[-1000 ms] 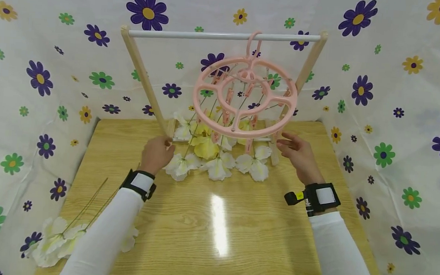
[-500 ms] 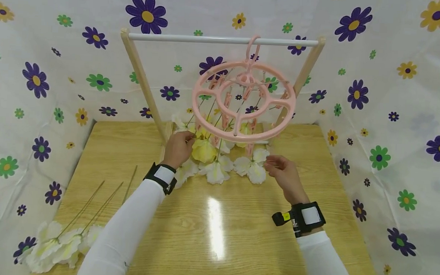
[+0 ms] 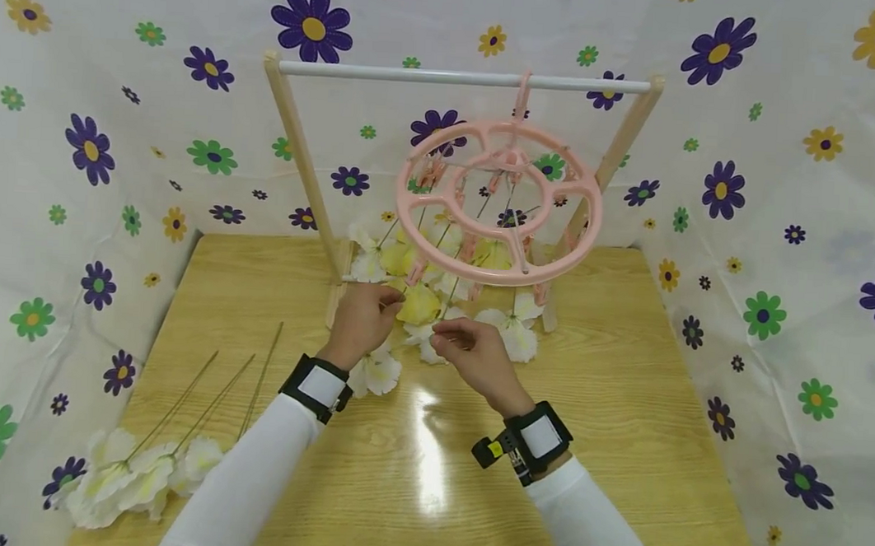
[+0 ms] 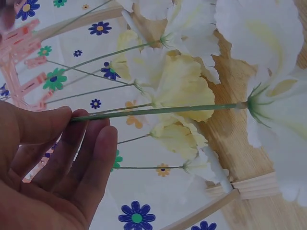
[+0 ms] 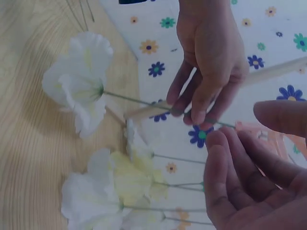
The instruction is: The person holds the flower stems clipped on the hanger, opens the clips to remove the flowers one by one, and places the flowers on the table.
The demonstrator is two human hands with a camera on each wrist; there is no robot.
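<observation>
1. the right hand (image 3: 480,364) has moved left since the earlier frame; it now sits near the left hand (image 3: 360,325).
2. three loose white flowers (image 3: 140,484) lie on the table (image 3: 681,451), at the near left.
3. left hand: thumb and fingers pinch the stem of a held white flower (image 4: 283,120).
4. right hand: fingers loosely curved, thumb apart, holding nothing.
5. beyond, white and yellow flowers (image 3: 418,305) hang below the pink round hanger (image 3: 497,278).
6. the hanger hooks over the white bar (image 3: 388,73).
</observation>
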